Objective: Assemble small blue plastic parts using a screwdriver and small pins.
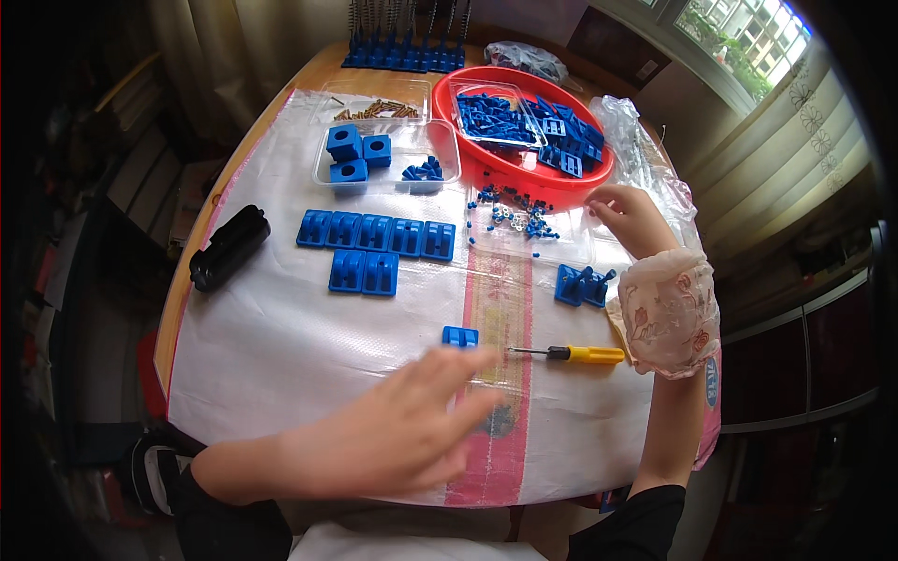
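One small blue block (460,336) lies at one o'clock from the left hand (407,416), whose grip is spread and released. Probably light, stiff and slick, it suits a pinch at its sides. Toward two o'clock, the right hand (638,221) curls near tiny blue parts (536,227); whether that grip holds any, I cannot tell.

Daylight enters through the window (739,37) at upper right, reflecting brightly off the white woven sheet (257,346). Left of the wooden table (213,208), shadow is deep. Fisheye distortion bends the table's edges; corners darken to black. Motion blur softens the left hand (402,425); exact outline hard to confirm.
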Demonstrator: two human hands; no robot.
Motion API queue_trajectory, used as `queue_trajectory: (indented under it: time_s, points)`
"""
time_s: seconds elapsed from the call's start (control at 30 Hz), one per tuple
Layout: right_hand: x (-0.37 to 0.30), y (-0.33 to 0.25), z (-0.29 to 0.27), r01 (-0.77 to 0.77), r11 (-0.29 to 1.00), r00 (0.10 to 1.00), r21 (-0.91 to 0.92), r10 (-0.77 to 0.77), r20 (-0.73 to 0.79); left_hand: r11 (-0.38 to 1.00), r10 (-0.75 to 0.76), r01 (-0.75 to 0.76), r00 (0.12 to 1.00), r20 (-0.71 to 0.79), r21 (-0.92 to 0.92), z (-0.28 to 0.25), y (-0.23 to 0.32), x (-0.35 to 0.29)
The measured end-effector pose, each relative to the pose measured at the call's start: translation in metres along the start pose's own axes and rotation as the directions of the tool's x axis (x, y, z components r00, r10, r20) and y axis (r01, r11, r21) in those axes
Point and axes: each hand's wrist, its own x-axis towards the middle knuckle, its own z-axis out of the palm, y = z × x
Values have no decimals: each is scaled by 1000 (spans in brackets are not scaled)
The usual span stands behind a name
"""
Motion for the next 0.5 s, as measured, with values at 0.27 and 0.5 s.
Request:
queue_trajectory:
  time_s: [0.27,0.5]
  points:
    - [-14,-8,-14,48,998,999,-37,-48,-12,786,486,-195,781,392,-586,-44,94,-102]
    - [25,-22,-6,146,986,989,-85,-146,9,749,601,-520,794,90,-410,-63,94,-107]
